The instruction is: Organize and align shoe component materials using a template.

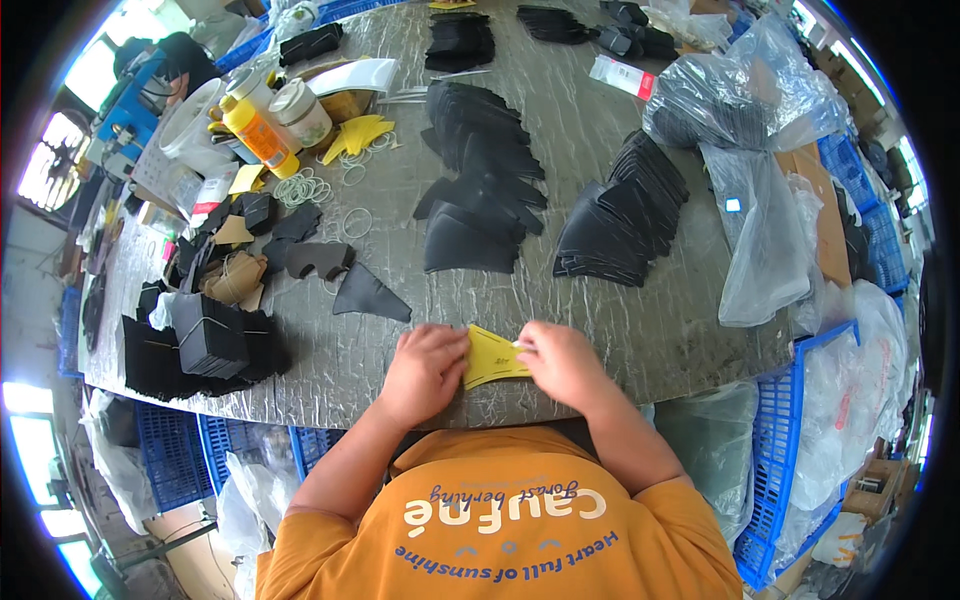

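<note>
A yellow template [490, 362] with curved sides and thin dark slots lies near the front edge of the table. My left hand [425, 368] rests on its left end, fingers bent and pressed together on it. At its right end is my right hand [562, 364], closed in a pinch around a small white-tipped tool [517, 345], mostly hidden by the fingers. Whether a dark piece lies under the template, I cannot tell. Just beyond my left hand lies a single black cut piece [370, 293].
Fanned black pieces lie in a middle stack [475, 180] and a right stack [625, 215]. At the left are a tied black bundle [208, 338], a yellow bottle [258, 132], a glue jar [300, 112] and rubber bands [302, 188]. Plastic bags [755, 230] hang over the right side, above blue crates [780, 450].
</note>
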Demonstrator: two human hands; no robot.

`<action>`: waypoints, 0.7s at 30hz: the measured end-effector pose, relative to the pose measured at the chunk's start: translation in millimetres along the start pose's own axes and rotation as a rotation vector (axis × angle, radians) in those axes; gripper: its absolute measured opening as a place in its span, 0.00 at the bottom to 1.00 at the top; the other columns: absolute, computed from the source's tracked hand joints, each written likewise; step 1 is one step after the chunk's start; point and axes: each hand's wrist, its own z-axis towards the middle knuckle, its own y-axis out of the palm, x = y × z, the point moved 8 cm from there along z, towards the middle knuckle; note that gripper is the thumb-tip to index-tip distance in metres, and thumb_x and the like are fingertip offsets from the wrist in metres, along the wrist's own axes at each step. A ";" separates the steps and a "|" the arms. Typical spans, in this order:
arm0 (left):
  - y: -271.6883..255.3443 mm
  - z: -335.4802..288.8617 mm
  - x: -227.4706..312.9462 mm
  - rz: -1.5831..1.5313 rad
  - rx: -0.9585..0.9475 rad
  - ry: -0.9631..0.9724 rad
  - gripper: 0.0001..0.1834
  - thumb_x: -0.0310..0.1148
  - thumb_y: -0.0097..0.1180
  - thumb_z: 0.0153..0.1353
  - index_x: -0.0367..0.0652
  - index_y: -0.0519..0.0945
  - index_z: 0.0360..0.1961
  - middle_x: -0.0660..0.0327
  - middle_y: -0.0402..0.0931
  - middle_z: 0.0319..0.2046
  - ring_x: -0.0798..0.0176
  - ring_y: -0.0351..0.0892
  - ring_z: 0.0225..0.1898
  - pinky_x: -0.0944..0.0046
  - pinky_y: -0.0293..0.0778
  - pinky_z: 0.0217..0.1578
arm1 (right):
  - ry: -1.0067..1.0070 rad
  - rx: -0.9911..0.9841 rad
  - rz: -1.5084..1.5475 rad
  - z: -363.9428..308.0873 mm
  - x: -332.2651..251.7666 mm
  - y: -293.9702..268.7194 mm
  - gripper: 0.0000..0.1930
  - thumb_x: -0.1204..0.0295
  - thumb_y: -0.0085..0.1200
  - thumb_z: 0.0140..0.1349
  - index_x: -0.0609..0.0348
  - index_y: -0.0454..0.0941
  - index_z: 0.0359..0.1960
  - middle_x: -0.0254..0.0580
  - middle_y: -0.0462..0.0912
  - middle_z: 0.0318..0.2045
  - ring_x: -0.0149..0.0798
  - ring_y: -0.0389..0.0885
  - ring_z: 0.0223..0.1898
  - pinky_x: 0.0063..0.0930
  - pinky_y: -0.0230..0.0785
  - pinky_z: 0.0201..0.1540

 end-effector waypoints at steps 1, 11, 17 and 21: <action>-4.8 5.6 -11.5 -0.094 0.049 -0.064 0.17 0.24 0.64 0.53 0.43 0.85 0.47 0.54 0.80 0.54 0.42 0.75 0.56 0.48 0.72 0.55 | 0.070 -0.037 0.177 4.0 5.9 -7.0 0.07 0.75 0.60 0.59 0.60 0.80 0.39 0.50 0.84 0.36 0.53 0.83 0.39 0.45 0.76 0.43; -3.0 92.5 -70.3 0.387 0.172 -0.074 0.16 0.26 0.57 0.58 0.37 0.83 0.47 0.51 0.80 0.53 0.47 0.77 0.52 0.49 0.72 0.54 | 0.112 0.670 0.032 20.4 82.0 -136.5 0.06 0.79 0.60 0.61 0.64 0.74 0.34 0.46 0.79 0.26 0.45 0.80 0.29 0.36 0.72 0.37; -12.2 80.2 -50.2 0.473 0.144 0.073 0.16 0.26 0.55 0.57 0.37 0.82 0.47 0.53 0.81 0.50 0.50 0.79 0.47 0.51 0.73 0.50 | 0.222 0.585 0.322 -1.4 67.3 -96.3 0.05 0.79 0.59 0.63 0.62 0.74 0.33 0.34 0.77 0.25 0.26 0.74 0.29 0.26 0.69 0.35; -16.1 47.5 0.3 0.457 0.076 0.152 0.16 0.27 0.55 0.55 0.38 0.80 0.46 0.58 0.79 0.36 0.52 0.78 0.40 0.51 0.72 0.44 | 0.125 0.492 0.544 -7.2 44.7 -70.9 0.04 0.80 0.60 0.63 0.63 0.76 0.36 0.33 0.79 0.28 0.25 0.75 0.31 0.23 0.71 0.38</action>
